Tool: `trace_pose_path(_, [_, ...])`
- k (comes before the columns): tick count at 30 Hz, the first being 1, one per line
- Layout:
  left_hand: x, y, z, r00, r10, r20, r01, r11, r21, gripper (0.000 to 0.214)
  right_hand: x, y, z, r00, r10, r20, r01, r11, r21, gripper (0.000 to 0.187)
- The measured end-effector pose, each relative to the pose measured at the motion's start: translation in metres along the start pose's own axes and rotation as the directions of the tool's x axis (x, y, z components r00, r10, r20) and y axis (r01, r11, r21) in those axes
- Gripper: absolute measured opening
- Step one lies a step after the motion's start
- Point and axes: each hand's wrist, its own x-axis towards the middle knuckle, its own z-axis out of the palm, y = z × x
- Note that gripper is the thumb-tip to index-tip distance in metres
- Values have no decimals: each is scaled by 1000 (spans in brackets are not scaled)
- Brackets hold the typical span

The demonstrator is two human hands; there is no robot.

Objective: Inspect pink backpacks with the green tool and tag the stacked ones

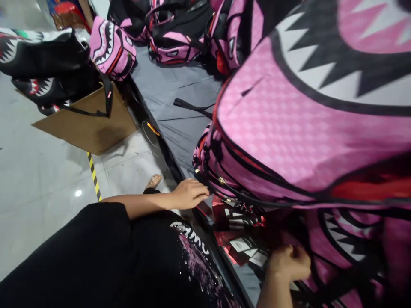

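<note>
A big pink backpack with a black-and-white shark-teeth print fills the right half of the view, lying on a grey table. My left hand rests at its lower left corner, fingers curled against the black zipper edge. My right hand is closed low on the bag near a black strap; what it grips is hidden. Red shiny tags with white labels lie between the two hands.
More pink shark-print backpacks are heaped at the far end of the table. Black shark-print bags lie on a flat cardboard sheet on the pale tiled floor. A yellow-black floor stripe runs below the cardboard.
</note>
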Motion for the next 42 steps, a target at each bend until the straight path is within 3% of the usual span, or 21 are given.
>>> trace_pose_path(3, [-24, -66, -46, 988, -134, -72, 129, 990, -63, 30, -37, -64, 51, 999, 21, 47, -17, 995, -101, 29])
trace_pose_path(6, [-19, -135, -77, 974, -222, -44, 217, 972, -96, 32, -47, -134, 138, 952, 37, 304, 17, 985, -174, 37])
trace_pose_path(8, [-1, -177, -89, 971, -239, 16, 240, 967, -85, 30, -28, -171, 203, 901, 84, 426, 27, 969, -246, 43])
trace_pose_path(10, [25, -211, -96, 968, -234, 89, 238, 970, -45, 28, 6, -197, 260, 867, 166, 469, 8, 938, -347, 50])
trace_pose_path(12, [54, -237, -101, 963, -209, 169, 210, 978, 9, 29, 39, -210, 300, 840, 258, 477, -27, 898, -438, 48])
trace_pose_path(14, [81, -253, -103, 952, -169, 254, 159, 985, 59, 29, 59, -214, 321, 818, 338, 466, -76, 866, -494, 39])
trace_pose_path(16, [103, -261, -102, 932, -130, 338, 104, 990, 94, 28, 60, -214, 324, 804, 394, 445, -136, 851, -507, 33])
trace_pose_path(20, [131, -268, -94, 889, -69, 453, 13, 992, 125, 31, 36, -214, 312, 815, 441, 376, -267, 861, -432, 36])
trace_pose_path(25, [146, -279, -88, 862, 0, 508, -69, 991, 117, 34, 21, -211, 318, 817, 506, 276, -423, 852, -310, 41])
trace_pose_path(31, [158, -276, -77, 813, 82, 577, -104, 995, 4, 32, 23, -201, 334, 768, 601, 220, -527, 789, -316, 39])
trace_pose_path(35, [170, -268, -63, 749, 126, 651, -44, 989, -141, 26, 18, -202, 327, 749, 651, 124, -569, 727, -385, 39])
trace_pose_path(38, [178, -272, -61, 651, 163, 741, 70, 959, -273, 22, 15, -205, 320, 771, 636, 36, -571, 716, -402, 43])
trace_pose_path(40, [179, -279, -64, 585, 216, 782, 156, 916, -369, 41, 16, -208, 318, 802, 598, 3, -551, 741, -385, 47])
trace_pose_path(42, [174, -287, -66, 563, 257, 785, 226, 866, -446, 58, 20, -210, 318, 839, 543, 10, -507, 790, -345, 48])
